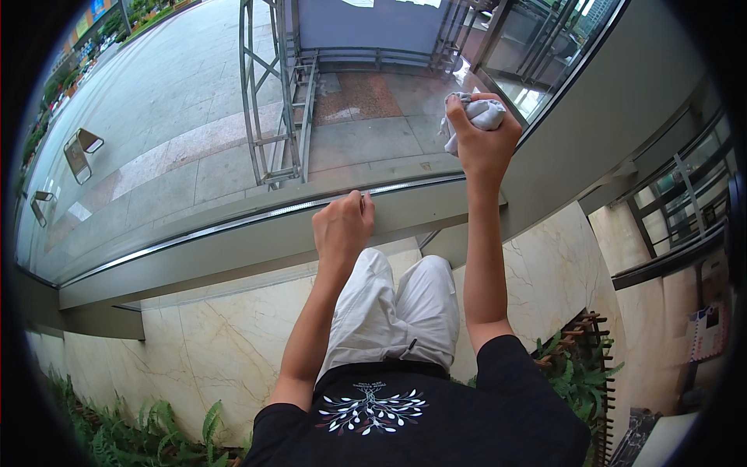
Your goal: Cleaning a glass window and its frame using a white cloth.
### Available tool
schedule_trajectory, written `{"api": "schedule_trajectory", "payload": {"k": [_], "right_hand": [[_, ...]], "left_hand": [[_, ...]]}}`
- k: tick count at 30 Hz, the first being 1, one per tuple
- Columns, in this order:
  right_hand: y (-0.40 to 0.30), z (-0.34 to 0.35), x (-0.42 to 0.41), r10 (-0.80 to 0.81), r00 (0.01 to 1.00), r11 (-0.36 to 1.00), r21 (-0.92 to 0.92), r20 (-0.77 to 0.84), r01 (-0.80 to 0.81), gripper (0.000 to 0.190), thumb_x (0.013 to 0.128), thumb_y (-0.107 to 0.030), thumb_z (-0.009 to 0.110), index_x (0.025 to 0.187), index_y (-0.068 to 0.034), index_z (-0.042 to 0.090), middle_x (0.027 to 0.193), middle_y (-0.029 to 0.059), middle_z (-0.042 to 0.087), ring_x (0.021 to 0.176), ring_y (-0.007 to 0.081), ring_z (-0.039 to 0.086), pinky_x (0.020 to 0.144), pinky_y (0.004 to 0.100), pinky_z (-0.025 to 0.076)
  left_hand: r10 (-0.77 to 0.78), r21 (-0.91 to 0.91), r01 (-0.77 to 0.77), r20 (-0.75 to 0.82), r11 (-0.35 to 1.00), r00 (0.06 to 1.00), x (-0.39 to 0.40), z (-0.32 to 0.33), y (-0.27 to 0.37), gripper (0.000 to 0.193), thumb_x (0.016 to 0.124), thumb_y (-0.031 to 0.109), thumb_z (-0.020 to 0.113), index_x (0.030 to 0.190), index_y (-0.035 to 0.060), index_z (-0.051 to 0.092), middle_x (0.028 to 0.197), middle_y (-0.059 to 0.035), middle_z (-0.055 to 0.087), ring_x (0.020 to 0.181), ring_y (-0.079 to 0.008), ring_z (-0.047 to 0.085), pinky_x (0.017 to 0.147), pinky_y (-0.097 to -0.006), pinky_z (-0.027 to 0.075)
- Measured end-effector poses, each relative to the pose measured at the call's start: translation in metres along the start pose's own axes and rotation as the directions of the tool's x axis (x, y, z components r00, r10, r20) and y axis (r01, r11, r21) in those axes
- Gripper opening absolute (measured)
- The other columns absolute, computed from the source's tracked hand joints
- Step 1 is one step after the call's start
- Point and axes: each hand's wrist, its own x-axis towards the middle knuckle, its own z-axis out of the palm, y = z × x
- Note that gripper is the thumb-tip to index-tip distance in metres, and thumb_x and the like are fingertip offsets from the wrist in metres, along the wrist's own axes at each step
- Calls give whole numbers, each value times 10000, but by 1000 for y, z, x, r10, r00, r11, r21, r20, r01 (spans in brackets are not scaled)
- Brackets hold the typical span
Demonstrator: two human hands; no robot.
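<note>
A bunched light grey cloth [486,114] is gripped in my right hand [489,137], up against the glass pane [373,134] near its right frame. My left hand [344,225] is curled into a loose fist and rests at the metal window frame [262,225] along the pane's lower edge. I see nothing held in it, though its palm side is hidden.
Beyond the glass stand a metal truss [280,117] and folding stands [81,153] on stone paving. A wide metal post [589,117] rises on the right. Green ferns [146,432] grow lower left, and more ferns [569,373] by a wooden fence [604,373] lower right.
</note>
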Motion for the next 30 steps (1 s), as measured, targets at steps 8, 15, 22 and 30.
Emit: {"api": "schedule_trajectory", "payload": {"k": [8,15,22,30], "right_hand": [[1,4,-4,119,991,981,162,-64,-108,261,795,-265,879,824,-32,765,692,48,720,608,134,697,582,258,552],[1,7,-7,71,995,977,208,-64,-56,215,796,-213,872,813,-30,759,679,36,714,599,109,680,573,249,533],[-4,3,-1,31,999,993,111,-18,-29,206,807,-198,848,813,-15,752,673,43,712,596,100,676,568,243,531],[-2,0,1,-3,1000,995,103,28,0,239,817,-235,838,835,-16,743,680,40,709,604,106,683,575,239,538]], "left_hand": [[3,10,-3,-4,1000,1000,1,1,3,344,986,276,621,726,56,664,694,-145,693,646,-350,689,611,-447,527],[-46,41,47,-14,998,999,1,4,4,367,978,299,644,711,47,637,668,-123,673,625,-340,665,605,-425,499],[-50,29,50,-11,998,999,3,4,5,362,973,292,651,705,50,629,662,-122,666,616,-333,658,597,-423,490],[-15,29,15,-32,999,999,3,5,4,357,975,282,650,696,59,635,662,-117,672,618,-328,671,585,-427,500]]}}
